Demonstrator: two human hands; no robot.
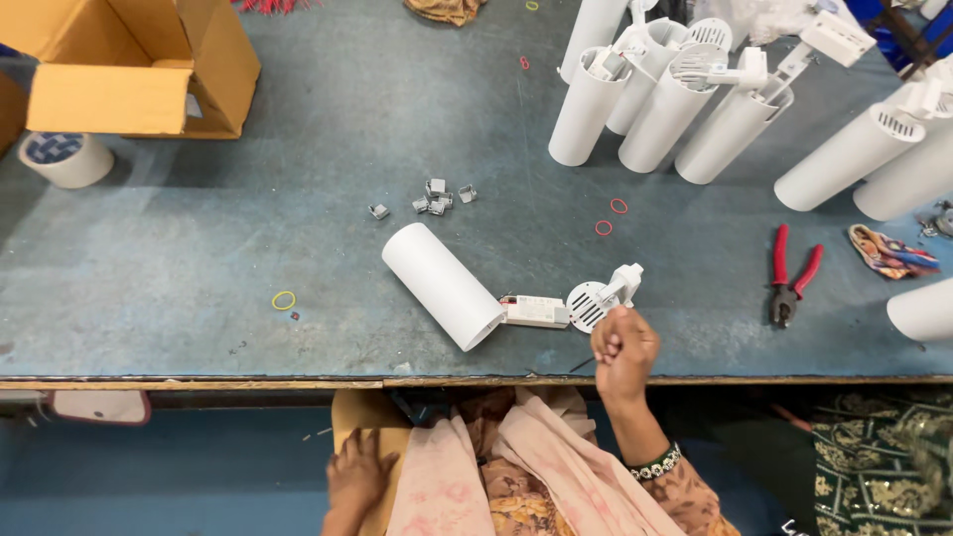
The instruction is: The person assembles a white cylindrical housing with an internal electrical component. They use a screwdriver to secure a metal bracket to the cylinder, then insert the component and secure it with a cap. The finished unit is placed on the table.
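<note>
1. Standing at the far left corner of the bench (199, 278), a cardboard box (139, 69) lies open; its contents are hidden.
2. Around the work area: small grey clips (434, 197), red rubber bands (611, 216), red-handled pliers (791, 278), a tape roll (68, 159) and a row of white cylinder housings (655, 109).
3. The white lamp housing (444, 285) lies on its side near the front edge, with a driver module (536, 311) and a vented end cap (596, 301) trailing from its open end.
4. The right hand (623, 347) has its fingers curled closed just beside the cap; whether they grip anything cannot be told.
5. The left hand (357, 474) rests flat below the bench, fingers spread.
</note>
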